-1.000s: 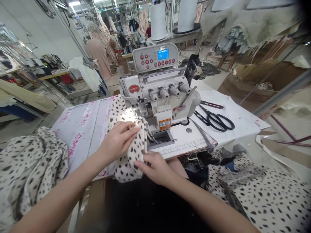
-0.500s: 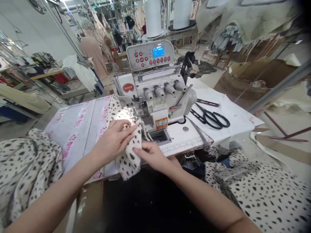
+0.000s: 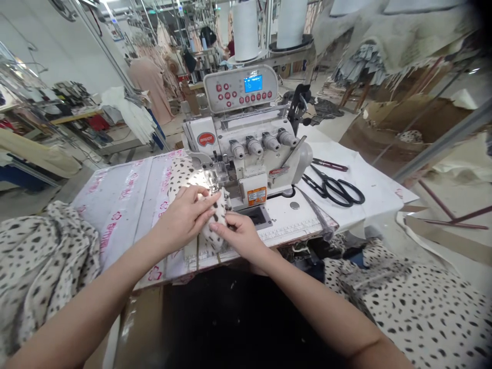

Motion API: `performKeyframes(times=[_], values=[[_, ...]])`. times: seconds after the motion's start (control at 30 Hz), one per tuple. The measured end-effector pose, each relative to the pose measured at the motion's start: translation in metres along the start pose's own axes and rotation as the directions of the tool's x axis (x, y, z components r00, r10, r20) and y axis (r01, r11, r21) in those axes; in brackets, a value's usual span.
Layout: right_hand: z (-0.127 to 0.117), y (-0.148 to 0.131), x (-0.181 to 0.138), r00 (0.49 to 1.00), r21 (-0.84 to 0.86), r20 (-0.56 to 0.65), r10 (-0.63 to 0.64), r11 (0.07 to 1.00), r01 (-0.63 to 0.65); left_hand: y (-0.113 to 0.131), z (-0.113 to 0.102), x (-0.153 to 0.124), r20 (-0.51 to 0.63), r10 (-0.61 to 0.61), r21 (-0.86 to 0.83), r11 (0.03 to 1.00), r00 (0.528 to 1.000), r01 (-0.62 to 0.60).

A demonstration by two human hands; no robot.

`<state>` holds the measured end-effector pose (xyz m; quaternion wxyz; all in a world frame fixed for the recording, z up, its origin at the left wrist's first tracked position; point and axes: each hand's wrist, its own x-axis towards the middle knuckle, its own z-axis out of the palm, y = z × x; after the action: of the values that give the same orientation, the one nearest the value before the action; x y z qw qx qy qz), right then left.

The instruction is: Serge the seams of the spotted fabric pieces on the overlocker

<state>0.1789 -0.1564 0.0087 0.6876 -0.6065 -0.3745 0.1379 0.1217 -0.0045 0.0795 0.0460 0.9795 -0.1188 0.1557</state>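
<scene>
A cream fabric piece with dark spots (image 3: 186, 173) runs under the presser foot of a white overlock sewing machine (image 3: 246, 128). My left hand (image 3: 185, 216) is on the fabric just in front of the lit needle area, its fingers close together and gripping the cloth. To its right, my right hand (image 3: 243, 233) pinches the fabric's near edge between thumb and fingers. The cloth is bunched between both hands. Part of it is hidden beneath my left fingers.
Black-handled scissors (image 3: 340, 192) and a dark red tool (image 3: 329, 164) rest right of the machine. More spotted fabric is heaped at left (image 3: 46, 256) and lower right (image 3: 430, 302). Large white thread cones (image 3: 245, 31) stand behind the machine.
The fabric has moved farther into the machine, and its hanging near end has drawn up onto the table edge. My right hand has shifted slightly up with it; my left stays near the needle.
</scene>
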Motion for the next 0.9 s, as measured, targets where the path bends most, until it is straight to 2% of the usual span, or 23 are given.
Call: performKeyframes(times=[0.1, 0.17, 0.27, 0.33, 0.43, 0.57, 0.73, 0.8, 0.9], values=[[0.002, 0.002, -0.003, 0.997, -0.010, 0.039, 0.063, 0.998, -0.063, -0.012, -0.002, -0.003, -0.049, -0.004, -0.135, 0.991, 0.999, -0.003], [0.005, 0.001, -0.009, 0.988, 0.025, 0.087, 0.130, 0.991, -0.133, -0.012, -0.005, -0.008, -0.119, -0.068, -0.200, 0.979, 0.991, 0.043], [0.008, -0.007, -0.019, 0.977, 0.051, 0.116, 0.180, 0.981, -0.187, 0.000, -0.008, -0.016, -0.206, -0.102, -0.162, 0.984, 0.973, 0.069], [0.010, -0.013, -0.024, 0.971, 0.073, 0.137, 0.198, 0.975, -0.209, 0.010, -0.007, -0.017, -0.200, -0.062, -0.136, 0.990, 0.978, 0.035], [0.013, -0.018, -0.028, 0.963, 0.098, 0.167, 0.214, 0.968, -0.232, 0.013, -0.005, -0.015, -0.117, -0.001, -0.125, 0.992, 0.993, -0.014], [0.014, -0.013, -0.026, 0.968, 0.059, 0.166, 0.186, 0.978, -0.198, -0.001, -0.003, -0.013, -0.050, 0.054, -0.098, 0.993, 0.997, -0.059], [0.010, -0.008, -0.012, 0.985, -0.004, 0.103, 0.140, 0.990, -0.141, -0.017, -0.007, -0.006, 0.030, 0.080, -0.062, 0.995, 0.996, -0.078], [0.006, -0.008, -0.009, 0.988, -0.006, 0.092, 0.122, 0.993, -0.122, -0.018, -0.007, -0.006, 0.010, 0.095, -0.069, 0.993, 0.995, -0.094], [0.002, -0.009, -0.013, 0.990, 0.023, 0.131, 0.047, 0.998, -0.050, -0.010, -0.005, -0.015, -0.102, 0.141, -0.100, 0.983, 0.985, -0.151]])
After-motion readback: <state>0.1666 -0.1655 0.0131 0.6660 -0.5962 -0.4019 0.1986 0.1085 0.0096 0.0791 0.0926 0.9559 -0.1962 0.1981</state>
